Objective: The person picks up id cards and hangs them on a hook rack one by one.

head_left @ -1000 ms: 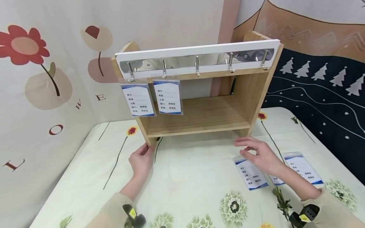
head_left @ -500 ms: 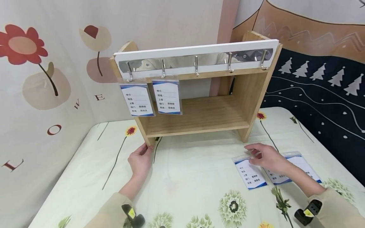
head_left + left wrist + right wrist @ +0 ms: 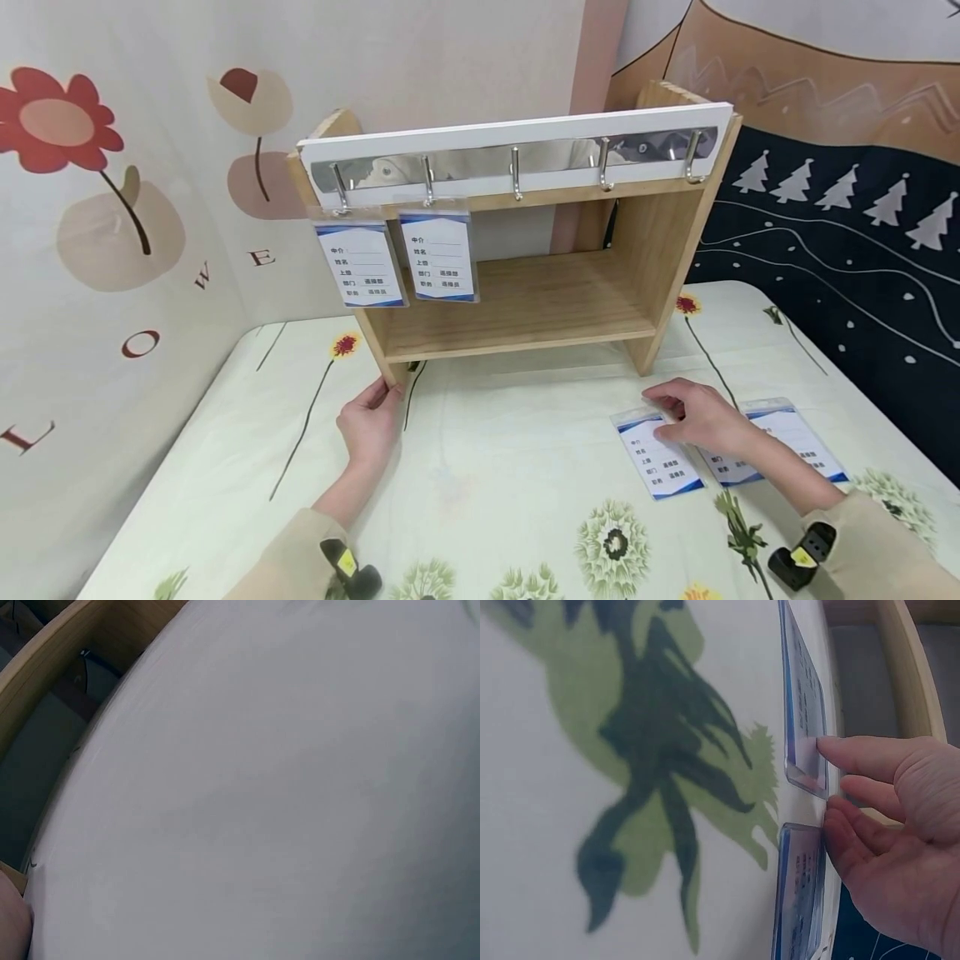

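My left hand [image 3: 371, 421] pinches the bottom of the left leg of a wooden shelf [image 3: 517, 304]; only a bit of that hand shows in the left wrist view. On the shelf's white hook rail [image 3: 517, 129], two clear-sleeved name badges, one at the far left [image 3: 362, 265] and another beside it [image 3: 438, 257], hang from the first two hooks. My right hand [image 3: 705, 417] is over the nearest loose badge [image 3: 663, 462] on the table. Its thumb [image 3: 855, 756] touches that badge's face, and its fingers bend near the top edge. A neighbouring badge [image 3: 799, 900] lies partly beneath this hand.
Another badge [image 3: 802, 442] lies at the right, overlapped by my forearm. A flower-printed cloth [image 3: 487, 467] covers the table. Patterned curtains [image 3: 450, 58] stand behind and beside the shelf. The other three metal hooks [image 3: 515, 175] run along the rail's middle and right.
My right hand has moved from near the shelf's right leg, back and slightly right, onto the nearest loose badge; its thumb now rests there. My left hand stays at the left leg.
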